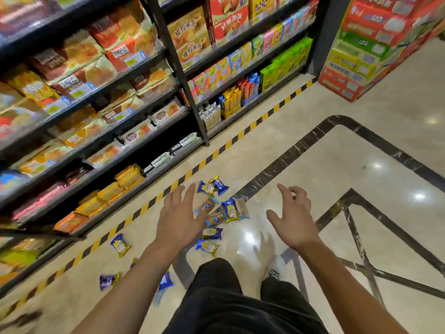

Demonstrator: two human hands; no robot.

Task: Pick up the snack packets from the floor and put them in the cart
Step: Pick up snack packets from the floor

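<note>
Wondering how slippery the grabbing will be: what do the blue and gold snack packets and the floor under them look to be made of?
The snack packets look like thin metallised plastic film, glossy: gold ends glint, edges crinkle. The floor looks like polished stone or glazed tile, cream with dark veined bands; it mirrors ceiling lights. Which of the two cannot be told.

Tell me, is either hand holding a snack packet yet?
No. The left hand and right hand are both open above the snack packets on the floor.

Blurred shelf goods [29, 131] — labels unreadable
</note>
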